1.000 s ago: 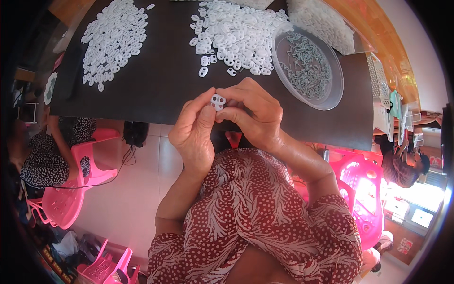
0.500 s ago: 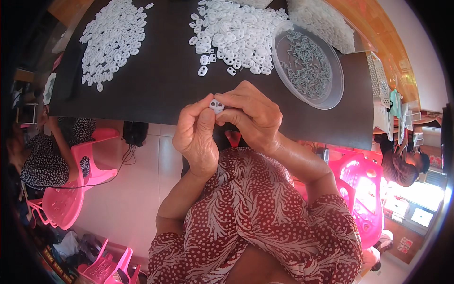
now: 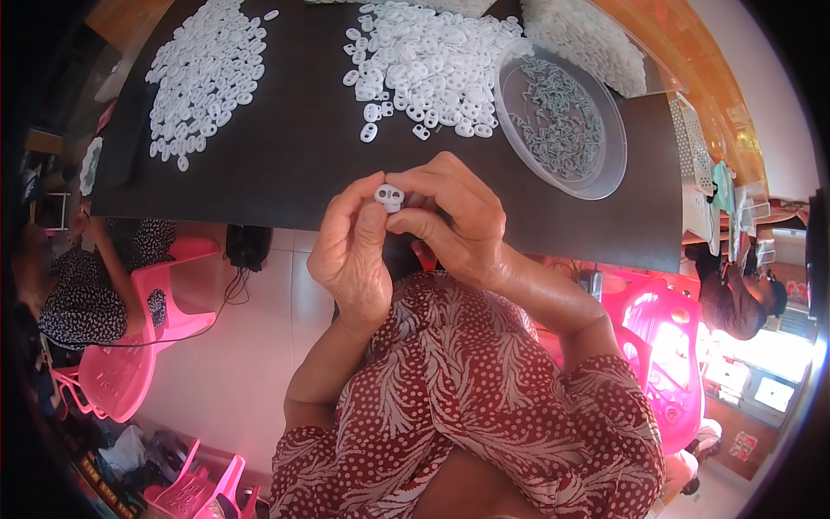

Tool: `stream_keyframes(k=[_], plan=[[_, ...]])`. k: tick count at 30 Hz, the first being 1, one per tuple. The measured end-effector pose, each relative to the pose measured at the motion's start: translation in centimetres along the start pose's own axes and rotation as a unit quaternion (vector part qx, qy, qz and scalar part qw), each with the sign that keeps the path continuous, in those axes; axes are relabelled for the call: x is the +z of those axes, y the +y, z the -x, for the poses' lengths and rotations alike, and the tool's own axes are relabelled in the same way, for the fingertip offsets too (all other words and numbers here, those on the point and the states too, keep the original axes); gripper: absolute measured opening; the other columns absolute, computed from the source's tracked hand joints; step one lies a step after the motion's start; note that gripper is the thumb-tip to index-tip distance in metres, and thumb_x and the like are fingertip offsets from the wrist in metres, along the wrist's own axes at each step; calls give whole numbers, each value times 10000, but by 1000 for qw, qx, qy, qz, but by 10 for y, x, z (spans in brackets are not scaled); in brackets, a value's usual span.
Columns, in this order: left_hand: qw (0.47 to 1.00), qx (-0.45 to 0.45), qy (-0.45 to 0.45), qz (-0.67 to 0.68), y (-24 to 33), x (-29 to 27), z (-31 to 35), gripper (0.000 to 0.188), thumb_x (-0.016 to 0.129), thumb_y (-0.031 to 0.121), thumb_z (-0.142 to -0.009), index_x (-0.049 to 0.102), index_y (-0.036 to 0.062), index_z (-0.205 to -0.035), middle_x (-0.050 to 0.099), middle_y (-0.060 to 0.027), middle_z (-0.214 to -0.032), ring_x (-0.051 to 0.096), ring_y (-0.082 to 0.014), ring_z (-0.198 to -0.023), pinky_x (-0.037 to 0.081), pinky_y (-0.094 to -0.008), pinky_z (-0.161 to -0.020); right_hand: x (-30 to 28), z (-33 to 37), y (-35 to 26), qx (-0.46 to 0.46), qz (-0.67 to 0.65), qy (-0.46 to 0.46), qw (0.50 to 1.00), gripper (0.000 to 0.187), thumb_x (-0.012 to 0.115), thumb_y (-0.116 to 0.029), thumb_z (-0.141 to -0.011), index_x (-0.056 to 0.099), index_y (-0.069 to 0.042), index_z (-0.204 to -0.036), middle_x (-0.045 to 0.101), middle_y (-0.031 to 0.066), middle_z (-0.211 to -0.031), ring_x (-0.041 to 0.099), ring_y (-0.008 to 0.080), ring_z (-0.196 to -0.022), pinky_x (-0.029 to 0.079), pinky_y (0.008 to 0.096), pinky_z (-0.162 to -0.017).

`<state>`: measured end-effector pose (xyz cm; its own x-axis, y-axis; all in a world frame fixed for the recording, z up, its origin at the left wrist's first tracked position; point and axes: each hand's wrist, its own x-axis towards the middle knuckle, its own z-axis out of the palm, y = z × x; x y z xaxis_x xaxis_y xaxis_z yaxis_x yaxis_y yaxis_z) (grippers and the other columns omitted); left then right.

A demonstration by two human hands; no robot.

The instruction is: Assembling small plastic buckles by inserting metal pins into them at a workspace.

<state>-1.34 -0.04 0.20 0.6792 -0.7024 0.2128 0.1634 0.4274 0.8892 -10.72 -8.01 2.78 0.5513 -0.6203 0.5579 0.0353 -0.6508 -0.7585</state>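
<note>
White two-holed piece [image 3: 389, 197] held between two hands

From where I stand, the left hand [image 3: 350, 251] grips the piece at its left side between thumb and forefinger. The right hand [image 3: 458, 221] pinches it from the right, likewise with thumb and forefinger. Both grips are narrow, closed on the same part. The piece is located above the near part of a dark table [image 3: 298, 177], its holes visible from above.

Beyond the hands, a pile of white oval pieces [image 3: 207, 78] lies at left and a heap of white pieces [image 3: 441, 65] at centre. At right, a round clear tub [image 3: 513, 104] contains small grey-green parts [image 3: 560, 117].
</note>
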Motion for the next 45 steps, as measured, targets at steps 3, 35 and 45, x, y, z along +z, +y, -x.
stream_keyframes(k=[3,35,45], plan=[[1000,-2,-12,28,-2,0,2,239,546,89,-947,581,-72,-1121,622,-76,-1018,572,-105,-879,470,-231,-808,-1,2,6,-35,3,-6,999,303,700,24,-730,633,43,-1025,610,103,-823,543,153,-664,445,257,-564],[994,99,22,-49,-15,5,12,248,571,204,-939,604,-28,-1021,537,-11,-886,485,-84,-812,418,-227,-757,9,12,14,-149,76,57,984,315,742,-69,-710,613,47,-974,644,137,-849,578,249,-645,466,311,-545],[994,61,-5,-87,-8,14,7,205,551,136,-951,616,-29,-1052,585,-32,-933,491,-80,-781,414,-208,-714,-6,4,13,-128,96,52,986,243,731,-21,-655,626,16,-871,630,106,-809,559,242,-626,458,317,-555]])
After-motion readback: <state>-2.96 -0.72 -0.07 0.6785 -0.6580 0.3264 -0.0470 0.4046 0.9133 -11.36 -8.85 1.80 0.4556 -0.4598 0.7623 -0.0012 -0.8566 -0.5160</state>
